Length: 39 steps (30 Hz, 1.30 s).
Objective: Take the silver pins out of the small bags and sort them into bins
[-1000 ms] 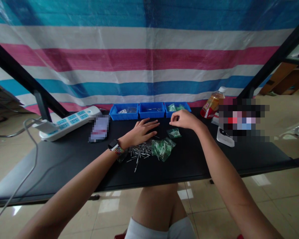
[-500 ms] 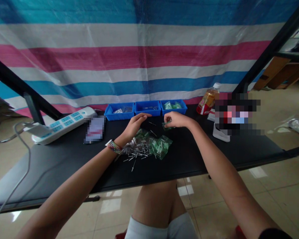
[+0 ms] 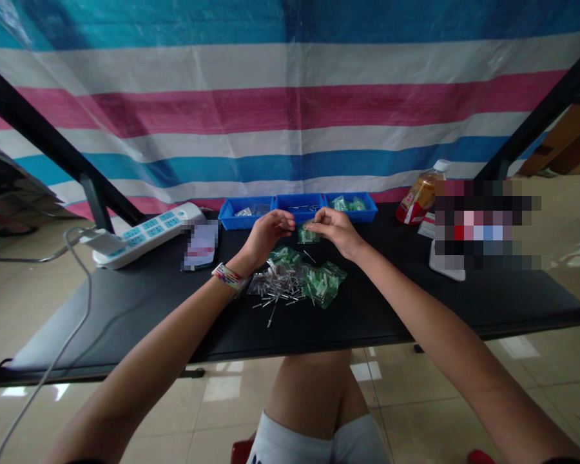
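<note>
My right hand (image 3: 339,232) pinches a small green plastic bag (image 3: 309,234) by its upper edge, just in front of the blue bins. Close to the bag's left side is my left hand (image 3: 269,236), its fingers apart and slightly bent, with nothing visible in them. Below both hands lies a heap of metal blind rivets (image 3: 281,283), with a green bag of small white pieces (image 3: 323,283) on its right and another green bag (image 3: 285,256) behind. A loose rivet (image 3: 309,256) lies under the held bag.
A left blue bin (image 3: 245,222) holds clear bags, a middle bin (image 3: 297,201) holds rivets, and a right bin (image 3: 370,211) holds green bags. A power strip (image 3: 149,235) and phone (image 3: 200,245) lie left. A drink bottle (image 3: 420,193) stands right.
My right hand has brought the green bag left, toward my left hand. My left hand has changed from stretched fingers to bent ones. The camera view has shifted slightly.
</note>
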Each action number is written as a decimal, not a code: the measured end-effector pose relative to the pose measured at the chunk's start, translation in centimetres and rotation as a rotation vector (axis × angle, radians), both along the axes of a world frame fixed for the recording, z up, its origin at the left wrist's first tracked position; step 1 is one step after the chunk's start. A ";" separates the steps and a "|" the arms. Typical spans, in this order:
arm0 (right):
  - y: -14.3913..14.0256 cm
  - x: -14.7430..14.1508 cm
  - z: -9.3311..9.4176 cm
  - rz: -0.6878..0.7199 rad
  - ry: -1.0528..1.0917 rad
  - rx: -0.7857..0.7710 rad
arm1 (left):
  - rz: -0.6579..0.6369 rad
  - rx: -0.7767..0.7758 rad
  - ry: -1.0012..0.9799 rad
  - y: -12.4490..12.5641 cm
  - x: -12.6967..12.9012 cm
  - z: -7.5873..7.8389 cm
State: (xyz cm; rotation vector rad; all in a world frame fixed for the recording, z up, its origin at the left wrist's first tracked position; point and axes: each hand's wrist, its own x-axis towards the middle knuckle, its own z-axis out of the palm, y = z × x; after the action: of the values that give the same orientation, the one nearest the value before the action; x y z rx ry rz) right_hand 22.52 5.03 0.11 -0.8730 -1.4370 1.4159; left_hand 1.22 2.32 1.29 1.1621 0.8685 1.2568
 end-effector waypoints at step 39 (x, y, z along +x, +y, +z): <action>-1.4 -1.1 -0.3 0.052 0.177 -0.013 | 0.042 0.203 0.277 -0.7 0.4 -0.4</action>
State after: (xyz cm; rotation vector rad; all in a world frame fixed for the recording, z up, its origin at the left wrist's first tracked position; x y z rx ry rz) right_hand 21.40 3.64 -0.23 -0.7045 -1.3262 1.5031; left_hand 1.58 1.61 0.93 1.5127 0.9885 1.2576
